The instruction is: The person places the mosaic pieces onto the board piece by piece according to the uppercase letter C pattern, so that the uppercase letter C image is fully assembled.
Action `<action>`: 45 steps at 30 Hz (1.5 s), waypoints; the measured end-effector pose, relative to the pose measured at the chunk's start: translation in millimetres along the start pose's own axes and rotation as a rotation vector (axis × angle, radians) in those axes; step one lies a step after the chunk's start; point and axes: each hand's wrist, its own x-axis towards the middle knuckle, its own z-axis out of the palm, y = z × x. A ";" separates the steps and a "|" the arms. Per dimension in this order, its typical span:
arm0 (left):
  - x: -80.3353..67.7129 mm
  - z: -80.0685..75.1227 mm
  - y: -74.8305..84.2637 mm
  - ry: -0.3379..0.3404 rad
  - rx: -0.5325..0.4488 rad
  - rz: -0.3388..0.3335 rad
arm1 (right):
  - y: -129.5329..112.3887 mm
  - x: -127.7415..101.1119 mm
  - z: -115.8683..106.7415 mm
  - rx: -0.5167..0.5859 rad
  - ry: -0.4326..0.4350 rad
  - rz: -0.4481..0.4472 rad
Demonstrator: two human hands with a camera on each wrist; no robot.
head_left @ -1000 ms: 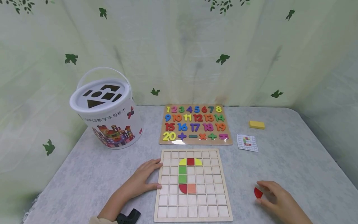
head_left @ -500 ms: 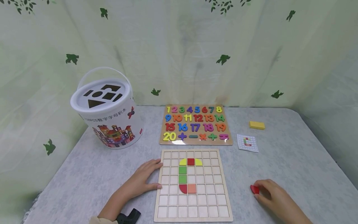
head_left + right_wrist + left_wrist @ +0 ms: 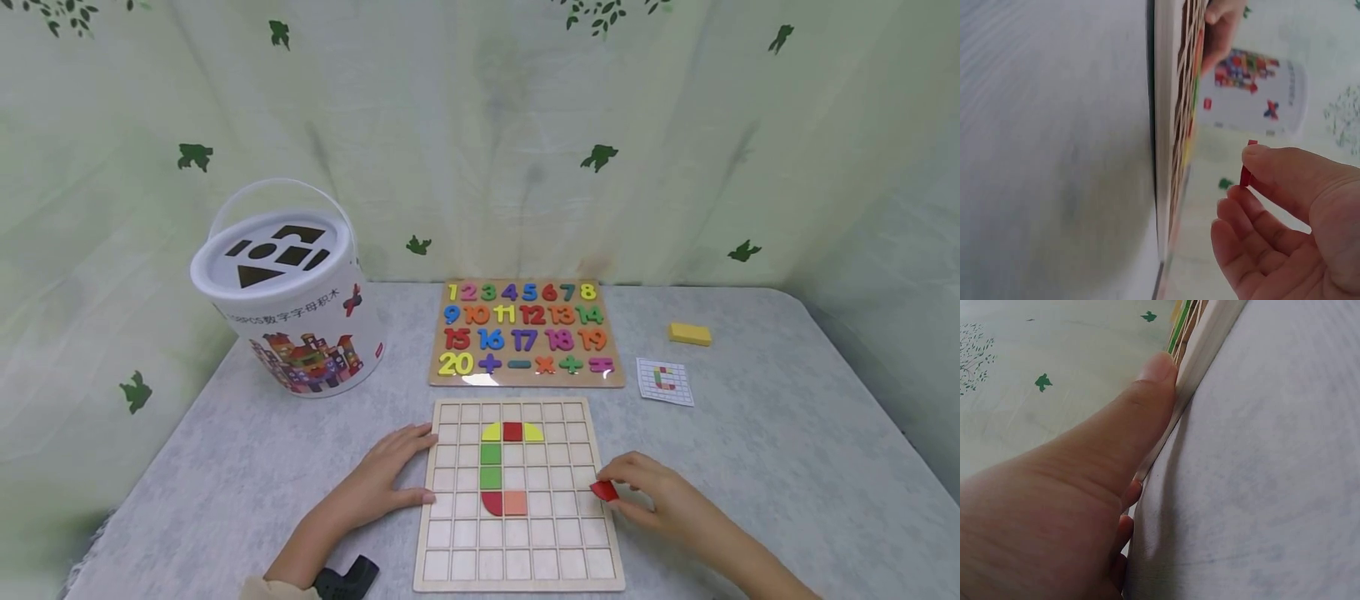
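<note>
My right hand (image 3: 656, 496) pinches a red quarter-round tile (image 3: 604, 491) between thumb and fingertips, over the right border of the wooden grid board (image 3: 480, 562). In the right wrist view the tile (image 3: 1247, 167) appears edge-on, raised off the board. Against the board's left edge rests my left hand (image 3: 382, 479), thumb and fingers spread and touching the rim. Set in the grid are two yellow quarter-rounds with a red square (image 3: 512, 432) between them. Below on the left come two green squares (image 3: 491, 466), then a red quarter-round (image 3: 492, 503) beside an orange square (image 3: 515, 502).
Behind the board lies a number puzzle (image 3: 525, 333). A small pattern card (image 3: 665, 382) and a yellow block (image 3: 689, 334) are at the right. The white bucket (image 3: 300, 308) with a cut-out lid stands back left. A black strap piece (image 3: 347, 578) is by the left wrist.
My right hand has carried the red quarter-round tile leftward from the bare table to the board's right edge, its fingers closing more firmly on it. The left hand stays in place.
</note>
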 end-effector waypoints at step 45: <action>-1.3 -3.2 0.0 -0.009 0.011 0.009 | -13.9 43.5 56.8 0.018 -0.167 0.080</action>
